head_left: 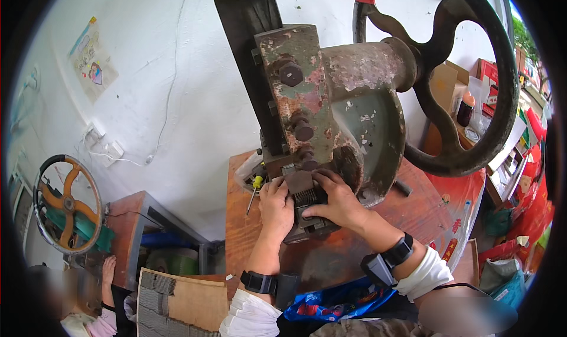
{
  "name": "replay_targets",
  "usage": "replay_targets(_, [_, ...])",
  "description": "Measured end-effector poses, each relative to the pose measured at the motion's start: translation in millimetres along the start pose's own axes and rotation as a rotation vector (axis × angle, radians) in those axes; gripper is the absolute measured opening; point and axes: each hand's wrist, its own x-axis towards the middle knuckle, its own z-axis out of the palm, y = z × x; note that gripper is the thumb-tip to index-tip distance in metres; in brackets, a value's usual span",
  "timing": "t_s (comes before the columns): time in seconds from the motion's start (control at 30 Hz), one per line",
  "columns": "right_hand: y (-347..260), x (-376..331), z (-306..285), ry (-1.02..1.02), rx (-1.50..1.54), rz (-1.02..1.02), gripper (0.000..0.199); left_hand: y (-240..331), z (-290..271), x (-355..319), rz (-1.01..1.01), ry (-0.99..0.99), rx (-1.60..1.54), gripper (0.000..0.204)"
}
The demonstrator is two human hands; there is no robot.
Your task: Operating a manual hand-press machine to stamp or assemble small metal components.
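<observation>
A heavy hand press (301, 59) with worn green and pinkish paint stands on a reddish-brown wooden table (378, 248). At its foot, under the ram, a small grey metal plate (300, 182) with a row of thin comb-like teeth rests over a dark metal block (313, 231). My left hand (275, 212) has its fingers curled against the plate's left side. From the right, my right hand (339, 202) bends its fingers to the plate's upper right, with the thumb stretched over the block. The fingertips are partly hidden.
The press's large black handwheel (502, 101) hangs at upper right. A yellow-handled screwdriver (256, 189) lies left of the press. A cardboard box (198, 307) holds rows of dark strips. At lower left, a co-worker's hand (108, 270) is near a second wheeled press (68, 204).
</observation>
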Motion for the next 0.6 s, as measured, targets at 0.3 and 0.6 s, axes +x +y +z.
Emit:
replay_targets(0.3, [8.7,10.2,-10.3,-0.097,0.213,0.145,0.067,6.2,5.2,-1.4,-0.129,-0.065,-0.021,0.041])
replay_targets(0.6, [-65.9,-2.3,-212.4,0.579,-0.443,-0.695,0.029,20.4,-13.3,-7.3,-0.129,-0.126,0.306,0.040])
